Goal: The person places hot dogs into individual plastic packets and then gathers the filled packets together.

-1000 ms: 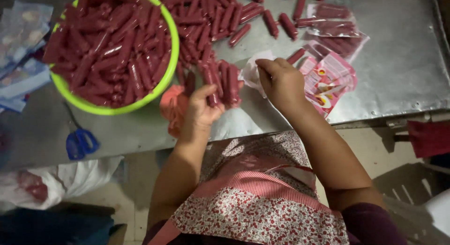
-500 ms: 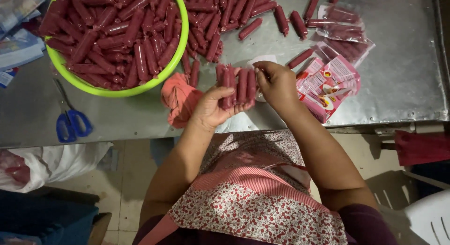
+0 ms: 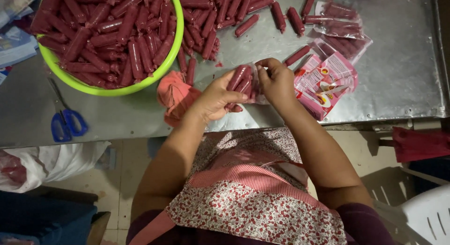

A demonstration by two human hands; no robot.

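Left hand [image 3: 216, 97] is closed round a small bundle of dark red, plastic-wrapped sausage sticks [image 3: 240, 81], held side by side just above the near part of the bare metal table [image 3: 398, 76]. Right hand [image 3: 276, 81] pinches, thumb against fingertips, the edge of a clear plastic pouch [image 3: 257, 88] that lies against the bundle; whether the mouth of the pouch is open cannot be told from this view.

Findings on risk:
- The bundle is held by finger pressure alone. The wrappers look smooth, so any slackening could let a stick slide out, and the table edge is near; a dropped stick could go to the floor.
- The pouch is held at one point only. If the film folds or the sticks go in askew, they could jam at the mouth or split the film.
- A crumpled orange cloth [image 3: 176, 92] lies touching the left wrist and could be dragged along with it.
- The round lime-green plastic basin [image 3: 176, 36], heaped with like sausages, stands near the left; loose sticks lie beside its rim, so a sweep of the forearm could scatter them.
- Blue-handled scissors [image 3: 68, 123] lie well apart to the left; pink printed packets [image 3: 328, 81] rest just beside the right hand and could be pushed off
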